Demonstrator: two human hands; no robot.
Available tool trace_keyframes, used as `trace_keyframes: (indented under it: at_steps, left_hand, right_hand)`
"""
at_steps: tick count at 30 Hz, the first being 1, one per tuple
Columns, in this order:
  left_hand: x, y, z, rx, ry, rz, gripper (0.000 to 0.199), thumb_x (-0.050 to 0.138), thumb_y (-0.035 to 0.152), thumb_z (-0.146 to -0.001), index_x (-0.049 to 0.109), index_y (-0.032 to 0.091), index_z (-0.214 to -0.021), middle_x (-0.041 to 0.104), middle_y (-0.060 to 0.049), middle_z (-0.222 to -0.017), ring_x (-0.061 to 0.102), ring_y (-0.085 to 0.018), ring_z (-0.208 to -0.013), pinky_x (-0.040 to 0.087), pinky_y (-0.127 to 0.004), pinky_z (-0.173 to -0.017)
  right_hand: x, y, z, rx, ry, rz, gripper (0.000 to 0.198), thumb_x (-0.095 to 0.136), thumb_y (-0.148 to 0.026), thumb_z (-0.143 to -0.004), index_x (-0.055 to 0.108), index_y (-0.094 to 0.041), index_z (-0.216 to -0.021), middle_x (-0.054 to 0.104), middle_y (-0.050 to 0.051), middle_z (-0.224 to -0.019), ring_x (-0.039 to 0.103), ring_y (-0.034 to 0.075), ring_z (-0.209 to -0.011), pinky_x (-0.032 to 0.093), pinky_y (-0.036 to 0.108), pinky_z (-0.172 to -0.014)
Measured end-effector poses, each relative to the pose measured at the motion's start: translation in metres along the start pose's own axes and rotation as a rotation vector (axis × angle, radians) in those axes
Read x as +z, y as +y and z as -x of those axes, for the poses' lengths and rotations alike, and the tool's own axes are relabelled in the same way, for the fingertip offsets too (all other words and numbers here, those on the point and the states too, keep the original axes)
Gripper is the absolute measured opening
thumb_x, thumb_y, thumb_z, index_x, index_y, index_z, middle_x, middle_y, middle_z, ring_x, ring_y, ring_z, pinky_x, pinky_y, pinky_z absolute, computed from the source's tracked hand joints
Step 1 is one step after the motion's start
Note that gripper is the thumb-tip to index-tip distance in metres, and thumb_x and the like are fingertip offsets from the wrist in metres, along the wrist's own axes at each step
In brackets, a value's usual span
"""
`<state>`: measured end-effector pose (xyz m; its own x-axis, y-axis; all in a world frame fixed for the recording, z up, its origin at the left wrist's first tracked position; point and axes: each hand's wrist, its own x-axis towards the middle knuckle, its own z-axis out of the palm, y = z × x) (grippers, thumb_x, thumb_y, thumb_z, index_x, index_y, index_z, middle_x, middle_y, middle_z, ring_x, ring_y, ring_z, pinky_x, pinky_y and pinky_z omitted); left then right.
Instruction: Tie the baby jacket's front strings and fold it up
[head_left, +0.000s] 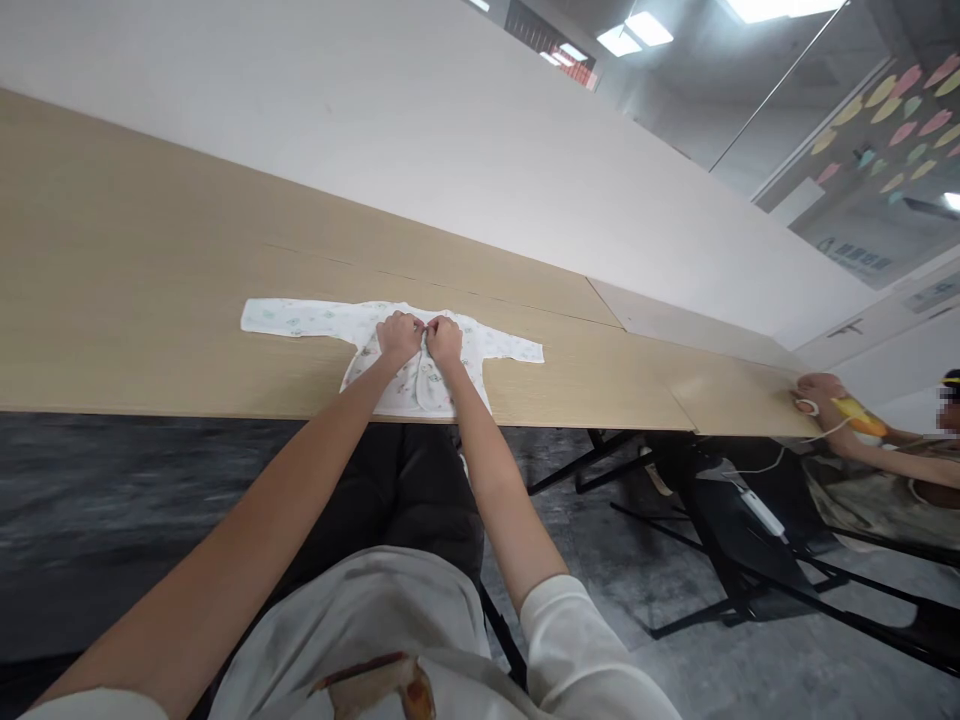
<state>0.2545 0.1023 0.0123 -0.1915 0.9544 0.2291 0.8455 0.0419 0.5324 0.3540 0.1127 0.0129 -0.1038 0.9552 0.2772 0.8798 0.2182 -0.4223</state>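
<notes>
A small white baby shirt (472, 345) with a faint print lies spread on the wooden table, its sleeves stretched out to both sides and its hem near the front edge. My left hand (400, 338) and my right hand (444, 340) meet close together at the front opening, just below the neckline. Both have their fingers closed in a pinch on the shirt's front edges. Whatever fastening may be between the fingertips is hidden.
The long light wood table (150, 290) runs along a white partition (375, 130). On the right, another person's arm (892, 458) rests by the table's end. A black folding chair (739, 530) with a white power strip (763, 512) stands below.
</notes>
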Motion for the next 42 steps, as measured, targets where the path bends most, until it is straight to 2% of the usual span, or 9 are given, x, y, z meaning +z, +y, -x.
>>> trace_keyframes:
  at_steps: [4,10,19,22,25,27,34,39,42]
  left_hand:
    - [0.003,-0.001,0.001,0.001,0.002,0.032,0.032,0.047,0.027,-0.092,0.075,0.016,-0.102,0.064,-0.020,-0.118,0.057,-0.036,-0.115,0.038,-0.050,-0.100]
    - [0.004,-0.004,0.000,0.025,0.011,0.016,0.035,0.041,0.027,-0.093,0.074,0.018,-0.102,0.066,-0.016,-0.120,0.056,-0.033,-0.115,0.039,-0.049,-0.100]
    - [0.003,-0.006,-0.002,0.059,0.012,0.060,0.032,0.047,0.030,-0.091,0.075,0.020,-0.101,0.067,-0.015,-0.121,0.057,-0.032,-0.116,0.039,-0.048,-0.101]
    - [0.002,-0.006,-0.002,0.066,0.001,0.050,0.032,0.048,0.032,-0.090,0.076,0.021,-0.101,0.066,-0.015,-0.122,0.057,-0.033,-0.116,0.040,-0.047,-0.101]
    - [0.000,-0.006,-0.001,0.079,-0.026,0.041,0.033,0.047,0.033,-0.091,0.077,0.021,-0.102,0.066,-0.015,-0.124,0.057,-0.034,-0.117,0.040,-0.047,-0.102]
    - [0.000,-0.006,-0.002,0.078,-0.035,0.047,0.033,0.047,0.033,-0.091,0.077,0.022,-0.102,0.066,-0.015,-0.125,0.057,-0.034,-0.116,0.039,-0.048,-0.102]
    - [0.001,-0.008,-0.003,0.089,-0.026,0.059,0.030,0.051,0.036,-0.090,0.078,0.024,-0.098,0.069,-0.011,-0.121,0.058,-0.033,-0.117,0.039,-0.046,-0.102]
    - [-0.002,-0.007,-0.004,0.038,-0.064,0.195,0.026,0.063,0.035,-0.081,0.077,0.025,-0.100,0.075,-0.006,-0.108,0.065,-0.028,-0.105,0.042,-0.039,-0.101]
    - [-0.005,-0.012,-0.007,0.003,-0.077,0.339,0.029,0.060,0.035,-0.080,0.077,0.023,-0.101,0.076,-0.004,-0.106,0.066,-0.024,-0.100,0.046,-0.032,-0.095]
  right_hand:
    - [0.000,0.002,0.000,0.022,0.001,-0.032,0.024,0.040,-0.013,-0.096,0.064,-0.016,-0.101,0.067,0.011,-0.113,0.057,0.022,-0.112,0.042,0.033,-0.097]
    - [0.000,0.002,0.001,0.051,0.033,-0.046,0.024,0.042,-0.013,-0.094,0.065,-0.016,-0.098,0.068,0.011,-0.110,0.060,0.022,-0.108,0.044,0.032,-0.096]
    - [-0.003,0.004,0.004,0.039,0.026,-0.225,0.027,0.043,-0.011,-0.091,0.069,-0.017,-0.094,0.073,0.007,-0.102,0.066,0.018,-0.098,0.048,0.027,-0.092]
    - [-0.003,0.004,0.006,0.033,0.042,-0.260,0.030,0.041,-0.010,-0.090,0.068,-0.018,-0.102,0.073,0.006,-0.101,0.067,0.017,-0.096,0.048,0.026,-0.090]
    - [-0.003,0.004,0.007,0.032,0.048,-0.304,0.034,0.041,-0.012,-0.090,0.064,-0.018,-0.116,0.072,0.003,-0.092,0.066,0.017,-0.089,0.049,0.025,-0.086]
    - [-0.003,0.004,0.007,0.044,0.052,-0.326,0.035,0.042,-0.012,-0.090,0.062,-0.019,-0.118,0.071,0.002,-0.086,0.066,0.016,-0.085,0.048,0.025,-0.085]
    - [-0.005,0.004,0.008,0.100,0.066,-0.395,0.026,0.044,-0.014,-0.090,0.064,-0.020,-0.106,0.070,0.001,-0.085,0.066,0.015,-0.084,0.049,0.024,-0.085]
    - [-0.005,0.007,0.005,0.162,0.098,-0.488,0.029,0.045,-0.013,-0.087,0.065,-0.019,-0.108,0.071,0.002,-0.088,0.066,0.014,-0.084,0.050,0.023,-0.084]
    - [-0.003,0.010,0.001,0.244,0.128,-0.560,0.034,0.046,-0.015,-0.085,0.063,-0.017,-0.114,0.072,0.003,-0.089,0.067,0.014,-0.082,0.052,0.023,-0.079]
